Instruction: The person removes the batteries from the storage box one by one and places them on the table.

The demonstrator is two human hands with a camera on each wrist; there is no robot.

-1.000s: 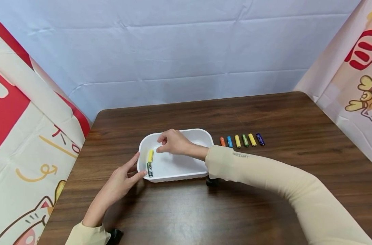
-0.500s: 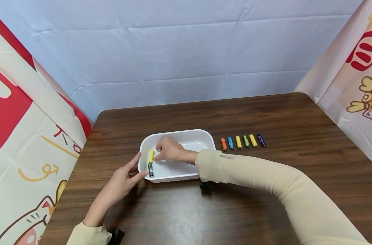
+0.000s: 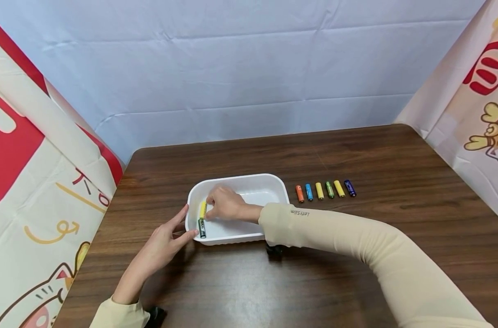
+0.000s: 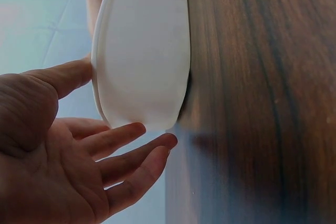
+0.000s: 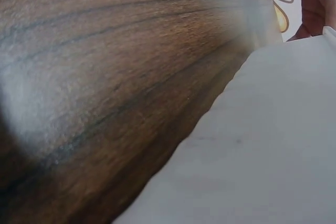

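A white plastic tray (image 3: 253, 182) stands on the wooden table. Along its left inner wall lie a yellow battery (image 3: 202, 209) and, in line on its near side, a dark green battery (image 3: 201, 228). My right hand (image 3: 226, 203) reaches into the tray, thumb and index finger curled at the two ends of the yellow battery. At the tray's left end, my left hand (image 3: 160, 243) rests its thumb on the rim and relaxed fingers along the outer wall; the left wrist view shows the left hand (image 4: 68, 156) from its palm side. The right wrist view hides the right fingertips.
Right of the tray, several batteries lie in a row, from an orange battery (image 3: 300, 193) to a dark blue battery (image 3: 349, 187). A pale cloth (image 3: 249, 77) hangs behind the table (image 3: 241, 282). Printed cloths hang at both sides.
My right hand has moved slightly left and toward me inside the tray, up to the yellow battery. The left hand keeps its place on the tray.
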